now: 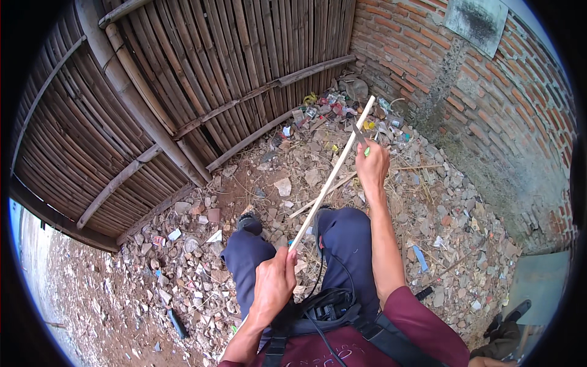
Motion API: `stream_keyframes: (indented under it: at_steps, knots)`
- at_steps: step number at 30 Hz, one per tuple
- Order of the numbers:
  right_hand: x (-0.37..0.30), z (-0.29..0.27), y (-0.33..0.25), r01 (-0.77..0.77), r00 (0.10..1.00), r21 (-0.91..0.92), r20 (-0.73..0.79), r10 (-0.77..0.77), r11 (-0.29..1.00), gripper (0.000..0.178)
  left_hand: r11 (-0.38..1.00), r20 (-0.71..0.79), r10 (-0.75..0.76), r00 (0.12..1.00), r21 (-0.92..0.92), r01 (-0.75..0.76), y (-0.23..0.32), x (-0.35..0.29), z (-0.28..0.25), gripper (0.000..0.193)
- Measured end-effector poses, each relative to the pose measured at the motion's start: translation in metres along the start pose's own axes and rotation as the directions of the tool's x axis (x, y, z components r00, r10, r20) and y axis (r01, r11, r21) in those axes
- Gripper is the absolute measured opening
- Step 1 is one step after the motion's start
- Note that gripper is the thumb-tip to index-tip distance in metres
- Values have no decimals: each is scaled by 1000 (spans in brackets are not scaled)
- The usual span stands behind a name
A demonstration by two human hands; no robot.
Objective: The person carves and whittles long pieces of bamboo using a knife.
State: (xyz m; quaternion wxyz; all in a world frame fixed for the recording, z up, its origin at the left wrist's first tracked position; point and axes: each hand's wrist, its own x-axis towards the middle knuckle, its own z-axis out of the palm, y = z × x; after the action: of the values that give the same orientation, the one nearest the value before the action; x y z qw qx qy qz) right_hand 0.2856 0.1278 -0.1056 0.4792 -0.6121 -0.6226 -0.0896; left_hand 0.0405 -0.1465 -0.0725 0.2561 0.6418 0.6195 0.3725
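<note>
A long pale strip of wood or bamboo (pixel 330 180) slants up and away from me, from between my knees towards the rubbish pile. Closed round its near part is my left hand (pixel 273 286). Higher up, my right hand (pixel 373 166) grips a knife by a handle that shows a bit of green. The dark knife blade (pixel 359 134) lies against the strip near its far end. Most of the handle is hidden by my fingers.
A bamboo fence (pixel 244 55) stands ahead and left, meeting a brick wall (pixel 428 67) at the right. Stones and litter cover the ground (pixel 202 269). A thin stick (pixel 345 180) lies beyond my knees. At lower right, another person's foot (pixel 518 311) shows beside a grey panel (pixel 538 287).
</note>
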Motion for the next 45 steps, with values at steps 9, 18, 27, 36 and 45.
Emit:
stream_keyframes:
  at_steps: [9, 18, 27, 36, 45]
  knots:
    - [-23, -33, -36, -97, 974, 505, 227, -23, 858, 19, 993, 42, -76, 996, -83, 79, 12, 24, -24, 27]
    - [-11, -74, -73, -726, 682, 686, 727, -81, 49, 36, 943, 177, -126, 976, -283, 173, -11, 24, -16, 31]
    - [-25, -74, -80, -695, 702, 693, 712, -29, 190, 26, 945, 130, -124, 984, -286, 157, 5, 39, -13, 27]
    - [-40, -71, -73, -273, 911, 655, 412, -30, 704, 26, 996, -70, 25, 997, -81, -31, 22, 50, -10, 20]
    - [-88, -65, -93, 154, 917, 390, 286, -278, 908, 13, 997, -133, 71, 989, -4, -72, 41, 50, 0, 16]
